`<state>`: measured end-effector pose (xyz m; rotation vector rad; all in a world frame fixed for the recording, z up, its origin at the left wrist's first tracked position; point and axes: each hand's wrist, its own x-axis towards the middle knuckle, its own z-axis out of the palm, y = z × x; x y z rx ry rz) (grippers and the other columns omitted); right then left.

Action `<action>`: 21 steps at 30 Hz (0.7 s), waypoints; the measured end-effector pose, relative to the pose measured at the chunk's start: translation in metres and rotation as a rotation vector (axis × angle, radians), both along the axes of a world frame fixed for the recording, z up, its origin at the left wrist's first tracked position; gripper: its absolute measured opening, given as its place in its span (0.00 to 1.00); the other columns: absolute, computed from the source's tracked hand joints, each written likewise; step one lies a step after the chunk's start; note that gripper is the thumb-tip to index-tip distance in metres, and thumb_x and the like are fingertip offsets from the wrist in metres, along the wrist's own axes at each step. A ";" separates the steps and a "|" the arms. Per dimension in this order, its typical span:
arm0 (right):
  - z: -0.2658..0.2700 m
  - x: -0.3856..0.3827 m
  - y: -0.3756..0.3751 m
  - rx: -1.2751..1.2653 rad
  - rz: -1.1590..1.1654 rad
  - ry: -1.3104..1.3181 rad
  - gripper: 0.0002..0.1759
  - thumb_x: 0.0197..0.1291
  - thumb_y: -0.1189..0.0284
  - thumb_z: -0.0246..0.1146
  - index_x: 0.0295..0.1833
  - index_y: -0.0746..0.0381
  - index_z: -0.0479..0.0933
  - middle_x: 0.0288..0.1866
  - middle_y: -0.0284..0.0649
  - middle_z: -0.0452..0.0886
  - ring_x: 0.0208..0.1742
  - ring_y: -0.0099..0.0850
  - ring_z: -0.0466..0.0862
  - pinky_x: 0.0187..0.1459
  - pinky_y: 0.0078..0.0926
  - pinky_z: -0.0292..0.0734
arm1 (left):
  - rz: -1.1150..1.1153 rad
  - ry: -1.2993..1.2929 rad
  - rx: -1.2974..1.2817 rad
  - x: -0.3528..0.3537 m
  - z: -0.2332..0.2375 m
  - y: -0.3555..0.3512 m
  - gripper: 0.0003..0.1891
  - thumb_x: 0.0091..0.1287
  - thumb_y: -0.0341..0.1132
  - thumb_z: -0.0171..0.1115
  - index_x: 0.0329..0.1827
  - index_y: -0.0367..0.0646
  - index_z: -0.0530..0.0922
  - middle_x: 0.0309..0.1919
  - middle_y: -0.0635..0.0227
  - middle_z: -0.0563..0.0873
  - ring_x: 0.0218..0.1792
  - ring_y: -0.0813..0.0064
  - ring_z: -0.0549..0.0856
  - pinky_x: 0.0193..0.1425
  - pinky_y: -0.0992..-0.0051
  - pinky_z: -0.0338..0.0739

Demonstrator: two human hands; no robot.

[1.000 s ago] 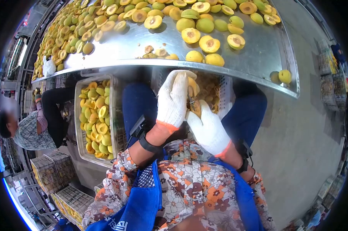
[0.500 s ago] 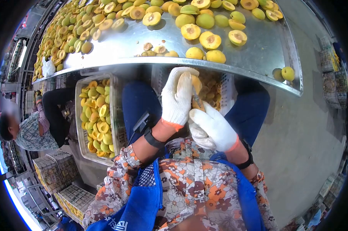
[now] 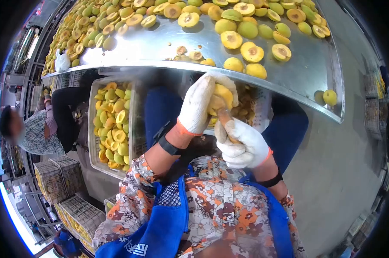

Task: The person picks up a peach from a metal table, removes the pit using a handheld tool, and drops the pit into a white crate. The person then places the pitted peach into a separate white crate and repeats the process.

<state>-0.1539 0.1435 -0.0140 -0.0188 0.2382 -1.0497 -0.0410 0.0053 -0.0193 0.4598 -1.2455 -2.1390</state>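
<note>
My left hand (image 3: 198,103), in a white knit glove, curls around a yellow peach half (image 3: 223,93) just below the front edge of the metal table. In my right hand (image 3: 244,145), also gloved in white, is a small pitting tool with a brown wooden handle (image 3: 224,117). Its metal end meets the cut face of the fruit, where the tip is partly hidden and blurred. Beneath both hands, between my knees, stands a light crate (image 3: 265,105) holding brownish pieces that I cannot make out well.
The metal table (image 3: 160,47) bears a heap of halved peaches (image 3: 112,19). Left of my leg is a crate (image 3: 92,142) full of pitted halves. A seated person (image 3: 35,129) works farther left, near stacked crates (image 3: 58,180). A plastic bag (image 3: 61,61) lies on the table's left.
The peach half has turned in my left hand and shows more of itself. My right hand has shifted slightly right, and the tool now presses on the fruit. The whole view has swung a little.
</note>
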 end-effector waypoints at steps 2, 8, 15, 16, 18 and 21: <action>-0.001 0.003 -0.002 -0.052 0.045 0.043 0.14 0.80 0.58 0.54 0.49 0.57 0.74 0.19 0.26 0.65 0.10 0.15 0.62 0.11 0.15 0.54 | 0.039 -0.063 -0.028 0.009 0.001 -0.008 0.25 0.85 0.51 0.41 0.50 0.37 0.79 0.34 0.59 0.87 0.30 0.74 0.84 0.37 0.77 0.80; -0.003 0.004 -0.007 0.031 -0.033 0.568 0.12 0.76 0.62 0.59 0.51 0.58 0.68 0.20 0.26 0.67 0.12 0.15 0.63 0.13 0.16 0.56 | 0.413 -0.192 0.089 0.065 0.001 -0.054 0.24 0.83 0.54 0.43 0.50 0.43 0.81 0.33 0.61 0.86 0.21 0.75 0.79 0.22 0.77 0.69; -0.024 -0.022 0.031 0.288 -0.103 1.046 0.14 0.74 0.59 0.63 0.49 0.59 0.72 0.24 0.29 0.74 0.16 0.18 0.71 0.18 0.19 0.65 | 0.873 -1.212 -0.910 0.221 -0.011 -0.169 0.21 0.75 0.50 0.61 0.57 0.42 0.81 0.46 0.57 0.89 0.48 0.52 0.87 0.55 0.59 0.80; -0.026 -0.021 0.035 0.292 -0.117 1.046 0.14 0.74 0.59 0.63 0.49 0.59 0.72 0.24 0.29 0.74 0.16 0.18 0.71 0.18 0.19 0.65 | 0.773 -1.558 -1.002 0.226 -0.003 -0.175 0.21 0.74 0.50 0.62 0.58 0.41 0.81 0.50 0.54 0.89 0.50 0.49 0.87 0.58 0.58 0.80; -0.030 -0.020 0.039 0.289 -0.115 1.123 0.15 0.73 0.58 0.64 0.47 0.59 0.73 0.24 0.29 0.75 0.18 0.18 0.73 0.19 0.18 0.66 | 0.808 -1.919 -1.349 0.200 0.004 -0.172 0.20 0.73 0.47 0.64 0.61 0.44 0.81 0.53 0.52 0.88 0.51 0.49 0.87 0.59 0.57 0.80; -0.046 -0.014 0.038 0.216 -0.097 1.288 0.18 0.73 0.58 0.63 0.46 0.63 0.73 0.25 0.37 0.78 0.22 0.27 0.79 0.23 0.28 0.71 | 0.778 -1.175 -1.256 0.133 0.005 -0.172 0.21 0.72 0.43 0.67 0.65 0.48 0.80 0.55 0.56 0.87 0.55 0.57 0.86 0.62 0.60 0.79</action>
